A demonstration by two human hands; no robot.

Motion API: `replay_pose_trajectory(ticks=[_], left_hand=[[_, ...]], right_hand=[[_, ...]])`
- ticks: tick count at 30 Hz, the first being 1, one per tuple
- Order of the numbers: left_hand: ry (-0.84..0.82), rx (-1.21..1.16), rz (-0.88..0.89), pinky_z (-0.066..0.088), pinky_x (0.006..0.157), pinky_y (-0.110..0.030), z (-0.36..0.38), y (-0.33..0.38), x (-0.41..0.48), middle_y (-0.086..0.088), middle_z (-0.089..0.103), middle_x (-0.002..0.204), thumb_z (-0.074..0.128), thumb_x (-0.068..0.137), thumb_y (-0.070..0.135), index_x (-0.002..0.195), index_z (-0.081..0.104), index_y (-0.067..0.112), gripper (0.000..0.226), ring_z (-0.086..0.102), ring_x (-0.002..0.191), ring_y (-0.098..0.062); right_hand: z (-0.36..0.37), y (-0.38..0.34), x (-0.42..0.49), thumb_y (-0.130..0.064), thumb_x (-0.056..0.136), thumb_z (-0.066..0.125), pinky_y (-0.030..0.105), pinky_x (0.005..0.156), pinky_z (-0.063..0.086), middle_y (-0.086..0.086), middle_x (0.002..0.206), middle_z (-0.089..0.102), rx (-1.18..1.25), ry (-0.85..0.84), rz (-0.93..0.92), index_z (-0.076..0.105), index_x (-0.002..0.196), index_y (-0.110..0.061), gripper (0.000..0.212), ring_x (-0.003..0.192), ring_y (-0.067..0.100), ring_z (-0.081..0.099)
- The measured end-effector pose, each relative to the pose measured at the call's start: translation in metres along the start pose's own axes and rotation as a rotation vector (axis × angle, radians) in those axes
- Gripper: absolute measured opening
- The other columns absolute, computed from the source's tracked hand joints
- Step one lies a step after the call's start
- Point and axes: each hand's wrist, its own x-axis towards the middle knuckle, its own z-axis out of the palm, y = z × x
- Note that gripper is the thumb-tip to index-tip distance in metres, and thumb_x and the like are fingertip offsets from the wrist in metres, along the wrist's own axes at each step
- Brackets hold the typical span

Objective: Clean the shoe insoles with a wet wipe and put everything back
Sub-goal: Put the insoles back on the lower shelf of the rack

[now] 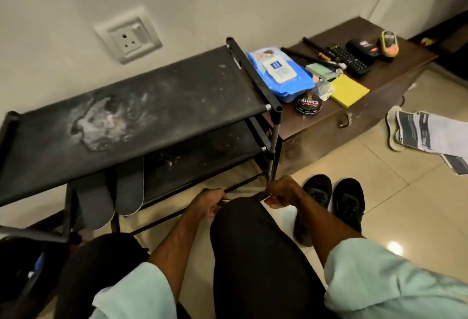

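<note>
left hand (212, 202), right hand (279, 192) curled at knee, contents unclear | insoles (130, 189) against rack (152, 105) | shoes (331, 207) on floor

Wipes pack (277, 75) on trunk (354, 121), right of rack (152, 105); shoes (331, 207) before it

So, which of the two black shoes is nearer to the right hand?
The shoe beside the rack leg, next to the right hand; the other shoe stands farther right.

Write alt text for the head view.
A person's left hand and right hand grip a dark flat item over one knee, beside a shoe rack where two insoles lean. Black shoes stand nearby; a wipe pack lies beyond.
</note>
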Motion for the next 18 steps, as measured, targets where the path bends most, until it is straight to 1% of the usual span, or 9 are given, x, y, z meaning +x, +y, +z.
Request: replay_pose_trajectory(ticks=[1, 2, 4, 5, 7, 9, 13, 15, 18], left_hand=[[-0.017, 0.004, 0.01, 0.048, 0.047, -0.02, -0.005, 0.01, -0.033, -0.001, 0.062, 0.072, 0.059, 0.088, 0.023, 0.095, 0.067, 0.009, 0.018, 0.057, 0.049, -0.007], [-0.041, 0.002, 0.032, 0.044, 0.041, -0.016, -0.009, 0.019, -0.058, 0.0, 0.059, 0.062, 0.053, 0.094, 0.018, 0.086, 0.062, 0.009, 0.015, 0.053, 0.04, -0.004], [-0.039, 0.004, 0.067, 0.037, 0.036, -0.011, -0.022, 0.026, -0.101, 0.001, 0.056, 0.046, 0.042, 0.099, 0.009, 0.077, 0.057, 0.006, 0.027, 0.047, 0.032, -0.003], [-0.041, 0.0, 0.085, 0.037, 0.038, -0.011, -0.03, 0.029, -0.123, -0.001, 0.058, 0.046, 0.04, 0.099, 0.008, 0.077, 0.059, 0.003, 0.03, 0.049, 0.034, -0.003], [-0.045, -0.035, 0.076, 0.037, 0.042, -0.011, -0.044, 0.035, -0.15, -0.004, 0.065, 0.056, 0.039, 0.099, 0.009, 0.081, 0.064, 0.001, 0.032, 0.051, 0.044, -0.005], [-0.05, -0.058, 0.084, 0.035, 0.038, -0.01, -0.062, 0.031, -0.179, -0.006, 0.066, 0.066, 0.04, 0.097, 0.01, 0.084, 0.065, 0.0, 0.03, 0.05, 0.045, -0.004], [-0.067, -0.098, 0.121, 0.03, 0.032, -0.009, -0.092, 0.016, -0.228, 0.002, 0.056, 0.057, 0.04, 0.095, 0.013, 0.08, 0.063, 0.004, 0.029, 0.04, 0.036, 0.0], [-0.112, -0.168, 0.148, 0.027, 0.03, -0.009, -0.108, 0.008, -0.249, 0.005, 0.048, 0.055, 0.037, 0.096, 0.013, 0.089, 0.066, -0.001, 0.033, 0.036, 0.036, 0.0], [-0.172, -0.308, 0.193, 0.025, 0.03, -0.01, -0.128, -0.004, -0.28, 0.006, 0.039, 0.056, 0.035, 0.1, 0.012, 0.109, 0.066, -0.014, 0.042, 0.033, 0.036, -0.001]], right_hand=[[-0.002, -0.005, -0.013, -0.004, 0.101, 0.058, 0.026, 0.047, 0.056, 0.014, 0.077, 0.064, -0.014, -0.02, 0.006, 0.061, 0.09, 0.003, 0.013, 0.057, 0.018, 0.063], [-0.004, -0.009, -0.022, -0.004, 0.102, 0.054, 0.025, 0.043, 0.055, 0.014, 0.078, 0.063, -0.017, -0.035, 0.003, 0.06, 0.091, 0.002, 0.014, 0.053, 0.017, 0.064], [-0.005, -0.016, -0.045, -0.002, 0.101, 0.053, 0.022, 0.037, 0.051, 0.015, 0.081, 0.062, -0.022, -0.022, -0.012, 0.06, 0.097, 0.003, 0.009, 0.037, 0.015, 0.061], [-0.005, -0.018, -0.059, -0.002, 0.099, 0.053, 0.022, 0.035, 0.049, 0.015, 0.079, 0.061, -0.033, 0.007, -0.031, 0.06, 0.098, 0.002, 0.008, 0.032, 0.015, 0.058], [-0.006, -0.022, -0.079, -0.003, 0.095, 0.055, 0.021, 0.034, 0.046, 0.013, 0.068, 0.058, -0.067, 0.09, -0.077, 0.06, 0.089, 0.0, 0.009, 0.028, 0.015, 0.053], [-0.004, -0.027, -0.104, -0.005, 0.094, 0.054, 0.02, 0.034, 0.044, 0.014, 0.066, 0.06, -0.063, 0.171, -0.132, 0.063, 0.087, 0.001, 0.013, 0.03, 0.015, 0.051], [-0.005, -0.039, -0.145, -0.01, 0.094, 0.058, 0.021, 0.036, 0.039, 0.012, 0.064, 0.064, -0.064, 0.301, -0.273, 0.07, 0.097, 0.005, 0.019, 0.036, 0.014, 0.05], [-0.01, -0.047, -0.156, -0.015, 0.093, 0.062, 0.02, 0.034, 0.037, 0.012, 0.071, 0.066, -0.033, 0.34, -0.317, 0.07, 0.102, 0.003, 0.021, 0.035, 0.013, 0.049], [-0.018, -0.059, -0.167, -0.017, 0.091, 0.059, 0.017, 0.032, 0.034, 0.018, 0.092, 0.073, 0.013, 0.382, -0.344, 0.071, 0.106, 0.004, 0.028, 0.035, 0.015, 0.05]])
